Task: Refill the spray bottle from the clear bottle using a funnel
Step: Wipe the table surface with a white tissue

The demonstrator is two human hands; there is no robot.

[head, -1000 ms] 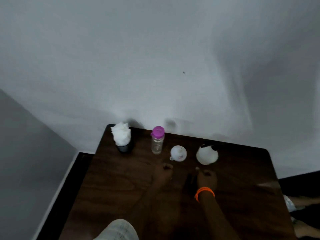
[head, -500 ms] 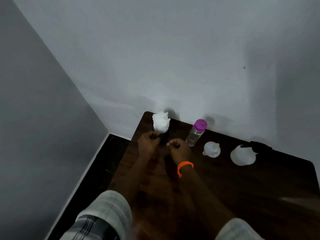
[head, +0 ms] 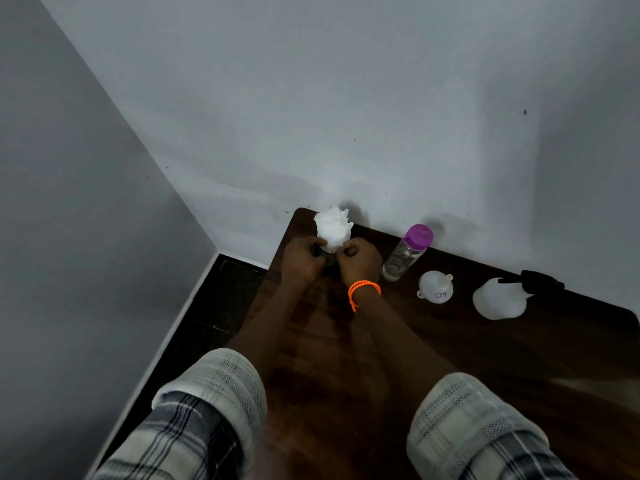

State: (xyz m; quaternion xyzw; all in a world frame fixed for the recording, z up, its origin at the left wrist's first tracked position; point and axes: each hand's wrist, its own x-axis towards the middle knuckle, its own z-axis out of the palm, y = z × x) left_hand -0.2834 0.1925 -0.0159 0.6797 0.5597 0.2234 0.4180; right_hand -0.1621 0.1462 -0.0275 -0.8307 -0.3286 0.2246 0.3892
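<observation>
Both forearms stretch forward over the desk (head: 485, 358) toward its far left corner, rolled plaid sleeves at the elbows. The left hand (head: 302, 259) and right hand (head: 360, 261) sit close together, fingers curled inward; an orange band circles the right wrist.

Light: dim, grey cast | Shadows: soft, cast on wall (head: 346, 116) toward 1 o'clock | Glare: faint sheen on counter (head: 571, 386) at 4 o'clock | Edges: wide-angle bending, sleeves soft

Purple cap (head: 419, 233); orange wristband (head: 363, 288); white funnel (head: 435, 287); plaid sleeves (head: 194, 420); dark-brown table (head: 519, 358).
</observation>
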